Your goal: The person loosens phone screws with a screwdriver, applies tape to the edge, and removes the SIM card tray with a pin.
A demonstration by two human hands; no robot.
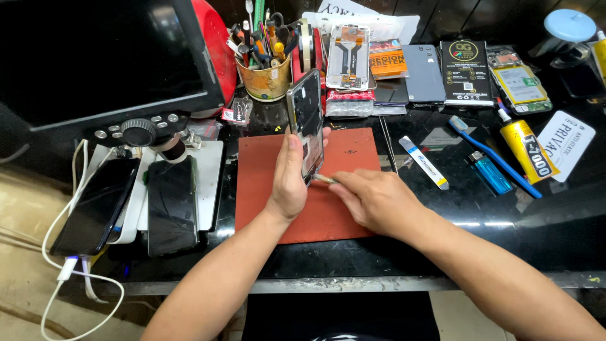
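Observation:
My left hand grips an opened phone frame, held upright on its edge over a red work mat. The thumb lies along the frame's near side. My right hand rests on the mat just right of it and pinches a thin metal tool, whose tip touches the frame's lower end. The tool's grip is hidden inside the fingers.
Two dark phones lie left on a white stand beneath a microscope with a black monitor. A cup of tools stands behind the mat. A blue toothbrush, a lighter, a yellow glue tube and phone parts lie right.

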